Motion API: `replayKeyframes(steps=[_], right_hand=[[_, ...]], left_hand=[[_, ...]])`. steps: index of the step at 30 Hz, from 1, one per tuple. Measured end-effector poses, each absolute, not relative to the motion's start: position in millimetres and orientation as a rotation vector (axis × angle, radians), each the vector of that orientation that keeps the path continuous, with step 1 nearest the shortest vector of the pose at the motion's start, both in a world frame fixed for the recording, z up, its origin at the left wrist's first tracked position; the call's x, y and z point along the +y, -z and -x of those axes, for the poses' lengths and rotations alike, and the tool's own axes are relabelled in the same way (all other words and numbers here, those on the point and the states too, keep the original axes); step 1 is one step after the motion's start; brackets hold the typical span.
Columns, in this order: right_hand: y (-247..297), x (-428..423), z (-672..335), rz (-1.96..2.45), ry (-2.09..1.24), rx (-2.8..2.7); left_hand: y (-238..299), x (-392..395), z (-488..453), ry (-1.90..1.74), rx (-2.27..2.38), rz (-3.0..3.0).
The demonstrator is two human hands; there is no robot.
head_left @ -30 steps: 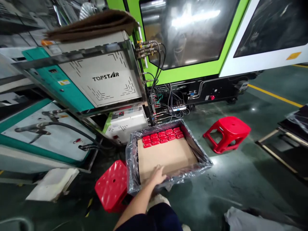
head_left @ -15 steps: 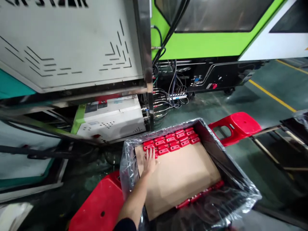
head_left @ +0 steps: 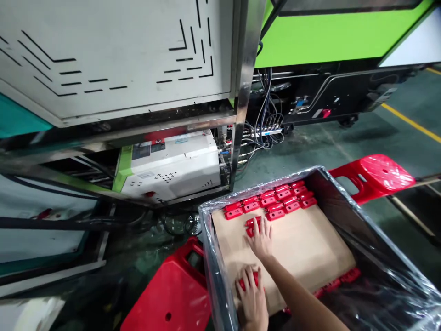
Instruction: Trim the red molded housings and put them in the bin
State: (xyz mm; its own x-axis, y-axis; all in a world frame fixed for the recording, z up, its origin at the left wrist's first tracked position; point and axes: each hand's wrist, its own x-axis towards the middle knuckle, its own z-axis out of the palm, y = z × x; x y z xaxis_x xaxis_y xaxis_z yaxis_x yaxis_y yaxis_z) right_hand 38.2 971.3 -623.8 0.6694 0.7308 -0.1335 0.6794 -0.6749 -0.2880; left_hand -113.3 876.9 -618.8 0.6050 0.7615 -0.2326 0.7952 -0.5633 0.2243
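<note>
My left hand (head_left: 254,301) is at the near left of the lined box, its fingers curled over a red plastic part (head_left: 248,281). Farther in, my right hand (head_left: 262,239) grips another red plastic part (head_left: 252,225) from above, just left of the shorter second row. Both parts are partly covered by fingers. Red parts (head_left: 268,197) of the same kind lie side by side in two rows along the box's far wall. Brown cardboard (head_left: 303,243) forms the layer under them.
Clear plastic film lines the grey box (head_left: 375,225). A red stool (head_left: 168,285) stands at its left and another red stool (head_left: 386,177) at its far right. Behind the box are a metal frame post (head_left: 243,101), a white unit (head_left: 175,165) and loose cables (head_left: 265,115).
My right hand has come into view and holds a red part. My left hand has moved back towards me with a red part. The second row is shorter at its left end. The view has shifted.
</note>
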Motion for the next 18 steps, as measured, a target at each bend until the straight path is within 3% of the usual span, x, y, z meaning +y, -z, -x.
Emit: replayKeyframes(steps=[11, 18], right_hand=[[613.9, 963.6, -38.7, 2.393, -0.585, -0.853], [536.8, 896.5, -47.8, 2.012, -0.632, -0.268]], left_hand=[[630.8, 896.9, 119.9, 0.004, 1.167, -2.701], [554.4, 908.0, 84.2, -0.442, 1.361, -2.424]])
